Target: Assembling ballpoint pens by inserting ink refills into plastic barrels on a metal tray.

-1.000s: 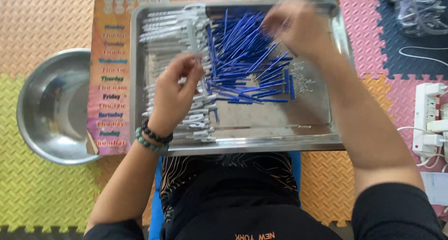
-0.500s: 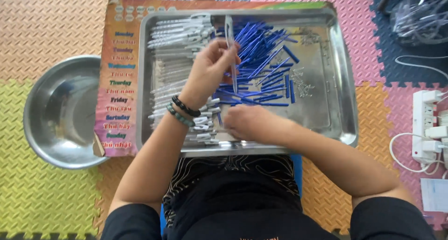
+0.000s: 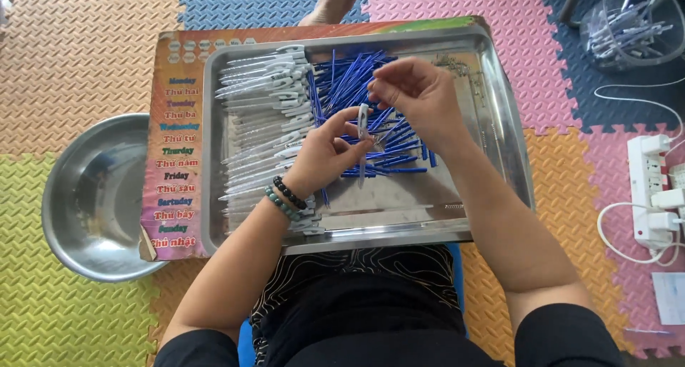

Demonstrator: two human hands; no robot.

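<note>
A: Starting at the far left, what lies there?

B: A round, shiny steel bowl (image 3: 96,196) sits on the foam floor mat, just beside a colourful printed cardboard board (image 3: 175,160). On that board rests a large rectangular steel tray (image 3: 499,131).

A: And inside the tray?

B: Along its left part, a stack of white plastic pen barrels (image 3: 267,117), lying mostly crosswise. To their right, in the middle, a loose heap of thin blue plastic refills (image 3: 357,82), pointing many ways.

A: Where are the hands?

B: Both hover over the tray's middle. The left hand (image 3: 325,156), with beaded bracelets at its wrist, has its grip pinched on one white pen barrel (image 3: 362,135). That barrel stands nearly upright in view, its long axis running toward and away from the person, its lower tip over the blue heap.

A: And the right?

B: The right hand (image 3: 421,96) is just up and to the right of the barrel's top end. Its fingertips are pressed together as if on something small; whether anything is between them I cannot tell. The barrel's upper end lies between the two hands, near the right fingertips, though I cannot tell whether they touch.

A: Further right?

B: Off the tray, a clear plastic tub (image 3: 628,24) of more pen parts and a white power strip (image 3: 653,189) with cables.
</note>
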